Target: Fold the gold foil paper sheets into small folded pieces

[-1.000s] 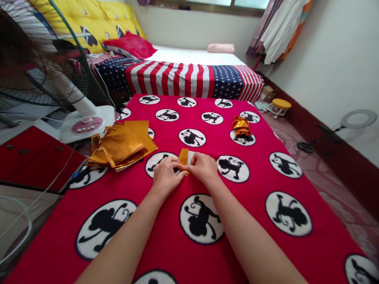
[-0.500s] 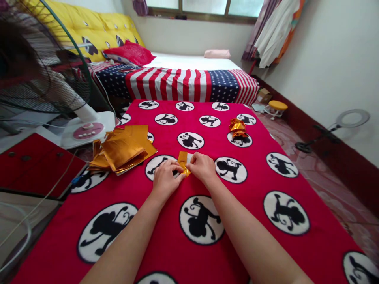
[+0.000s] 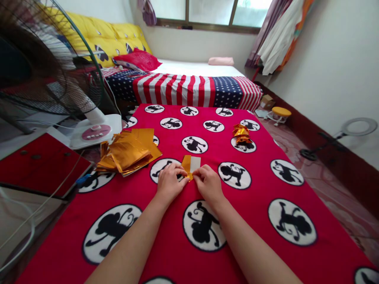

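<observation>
A small gold foil paper (image 3: 190, 164) with a white underside lies folded on the red monkey-print blanket (image 3: 260, 165), just beyond my fingers. My left hand (image 3: 169, 182) pinches its near left edge with curled fingers. My right hand (image 3: 208, 184) presses the near right edge, fingers closed together. The two hands almost touch over the fold. A loose stack of gold foil sheets (image 3: 128, 151) sits to the left of my left hand. A few folded gold pieces (image 3: 242, 133) are piled farther back on the right.
A standing fan (image 3: 50, 79) with its white base (image 3: 94, 132) stands at the left beside a red cabinet (image 3: 38, 163). A bed with a flag-pattern cover (image 3: 189, 87) lies beyond the blanket. A ring light (image 3: 355, 128) and a small yellow stool (image 3: 280, 113) are on the floor at right.
The view has tilted up slightly. My right hand has slid toward me along the paper, uncovering its white underside; my left hand stays pinched on the fold.
</observation>
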Demonstrator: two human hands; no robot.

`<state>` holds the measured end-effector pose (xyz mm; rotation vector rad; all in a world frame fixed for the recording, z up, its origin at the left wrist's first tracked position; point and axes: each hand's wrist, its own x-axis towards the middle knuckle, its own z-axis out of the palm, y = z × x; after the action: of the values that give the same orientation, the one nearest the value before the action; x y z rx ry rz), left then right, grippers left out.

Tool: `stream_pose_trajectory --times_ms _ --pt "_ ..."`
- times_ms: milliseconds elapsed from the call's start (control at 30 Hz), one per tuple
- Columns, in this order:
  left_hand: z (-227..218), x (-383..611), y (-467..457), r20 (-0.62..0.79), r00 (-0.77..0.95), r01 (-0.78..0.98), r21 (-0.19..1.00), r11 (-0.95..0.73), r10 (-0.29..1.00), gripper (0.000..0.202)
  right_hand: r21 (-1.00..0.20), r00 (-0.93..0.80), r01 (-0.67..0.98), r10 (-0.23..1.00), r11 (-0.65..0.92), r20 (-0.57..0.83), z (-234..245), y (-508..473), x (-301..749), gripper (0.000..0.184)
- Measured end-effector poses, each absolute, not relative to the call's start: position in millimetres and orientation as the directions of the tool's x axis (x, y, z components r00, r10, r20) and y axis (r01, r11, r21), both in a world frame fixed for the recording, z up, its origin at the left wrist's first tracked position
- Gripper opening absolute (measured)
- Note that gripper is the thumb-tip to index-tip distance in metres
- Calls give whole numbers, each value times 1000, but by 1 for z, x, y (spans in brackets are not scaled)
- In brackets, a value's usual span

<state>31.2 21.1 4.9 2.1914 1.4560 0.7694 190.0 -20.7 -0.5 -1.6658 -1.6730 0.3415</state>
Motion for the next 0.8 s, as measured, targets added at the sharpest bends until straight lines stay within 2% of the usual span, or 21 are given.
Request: stream_pose_trajectory --times_ms 100,167,367,467,567,800 --pt "5 31 21 229 306 698 607 -381 924 4 -593 174 798 901 106 396 9 -3 191 10" --pt "4 31 22 229 311 693 609 -385 922 3 -546 171 833 899 87 403 17 13 191 20" --pt "2 29 23 226 320 697 601 -390 920 3 -495 142 867 982 -62 125 29 56 181 39" --pt "4 29 21 238 335 694 592 -410 912 4 -465 137 879 990 -108 29 29 66 179 32" --pt "6 28 20 253 339 687 592 -422 906 6 -488 128 864 991 -127 -32 30 69 186 24" --pt "6 26 24 239 343 686 597 -416 908 5 -583 177 796 984 -164 -35 26 51 222 14"
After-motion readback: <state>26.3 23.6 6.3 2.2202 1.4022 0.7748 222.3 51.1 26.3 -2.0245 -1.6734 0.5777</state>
